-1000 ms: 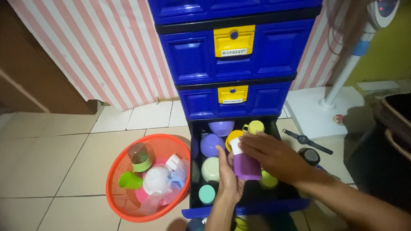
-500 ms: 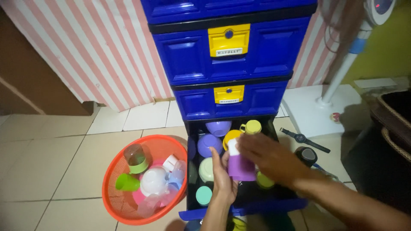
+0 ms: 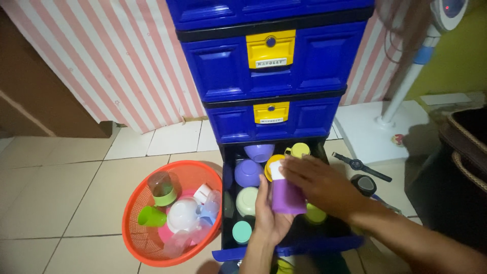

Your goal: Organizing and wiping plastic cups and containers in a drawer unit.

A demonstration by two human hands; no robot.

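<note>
1. Sitting on the tiles at my far left, the orange basket point(image 3: 133, 213) holds a green cup point(image 3: 150, 216), clear tumblers and white lids, well apart from both hands
2. My left hand point(image 3: 270, 218) comes up from below, palm cupped under the purple cup point(image 3: 287, 196), fingers curled round its left side
3. That cup hangs over the open blue drawer point(image 3: 324, 242), above the bowls and cups inside; it looks like light, stiff, smooth plastic, so I judge its sides give the surest hold
4. My right hand point(image 3: 319, 183) lies spread over the cup's top and right side, pressing it toward my left palm
</note>
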